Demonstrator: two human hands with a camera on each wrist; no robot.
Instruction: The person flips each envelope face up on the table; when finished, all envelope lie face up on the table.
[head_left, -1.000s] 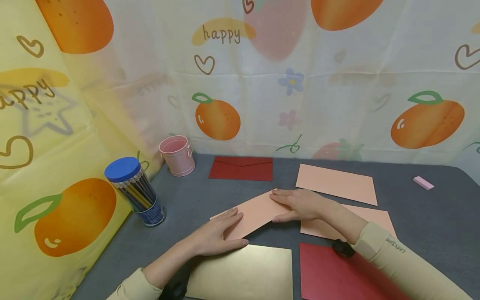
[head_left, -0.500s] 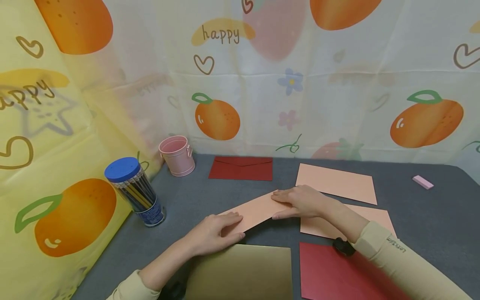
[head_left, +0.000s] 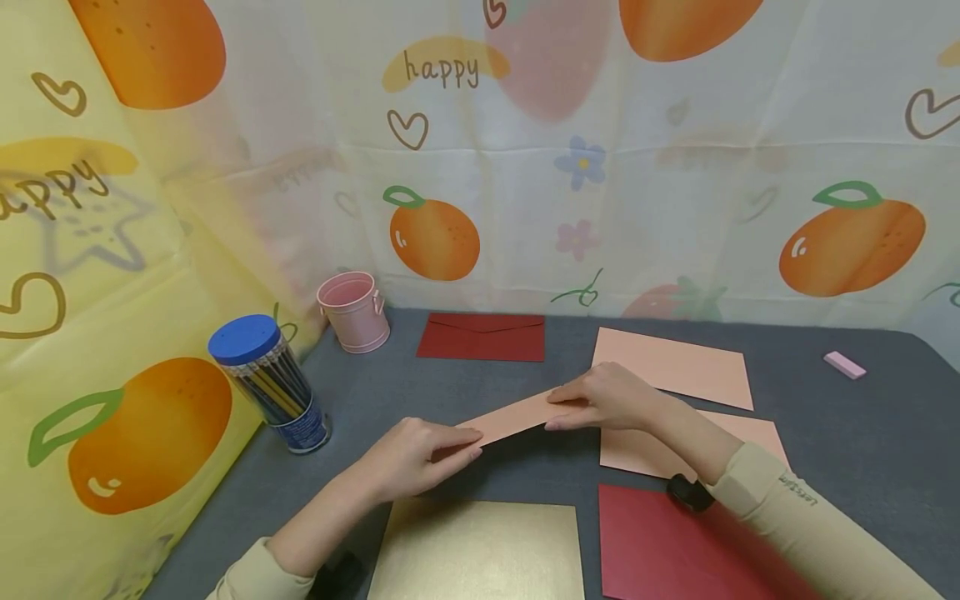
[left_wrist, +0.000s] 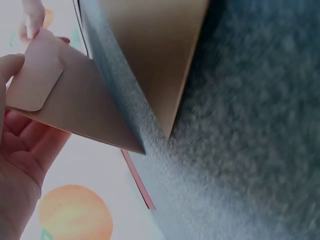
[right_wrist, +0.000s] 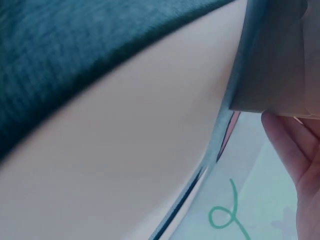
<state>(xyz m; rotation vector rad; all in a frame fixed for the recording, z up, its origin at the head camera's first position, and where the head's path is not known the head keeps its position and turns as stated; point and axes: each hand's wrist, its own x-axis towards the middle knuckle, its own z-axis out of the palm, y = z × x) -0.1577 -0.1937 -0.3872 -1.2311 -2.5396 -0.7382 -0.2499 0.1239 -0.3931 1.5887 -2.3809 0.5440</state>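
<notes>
Left hand (head_left: 416, 457) pinching the near end of the peach envelope (head_left: 517, 415), thumb on top, fingers curled beneath; right hand (head_left: 603, 398) gripping the far end the same way. Lifted now: a second ago lying flat on the table (head_left: 390, 392) under flat palms, half a second ago tipping up, now raised off the cloth and seen almost edge-on as a thin slanted strip between the two hands. From the left wrist, rounded flap corner (left_wrist: 35, 82) pressed under the thumb, smooth matte paper, sharp pointed bottom corner hanging free.

Just below the hands, a gold sheet (head_left: 480, 550), faintly shimmery, square-cornered, flat on the table. Beside it a dark red sheet (head_left: 652, 542), partly under the cream sleeve (head_left: 795, 517). Two more peach envelopes (head_left: 675, 362) lying flat behind and under the right forearm, plain and matte. Further back a red envelope (head_left: 483, 336) with a shallow triangular flap line. Table surface grey, felt-like, fuzzy in the wrist views.

Off to the left, a clear tub of pencils (head_left: 273, 383) with a blue round lid, and a small pink metal bucket (head_left: 354, 310). Far right, a little pink eraser (head_left: 844, 364), blocky. Fruit-printed cloth (head_left: 675, 167) hanging all round, thin and creased.
</notes>
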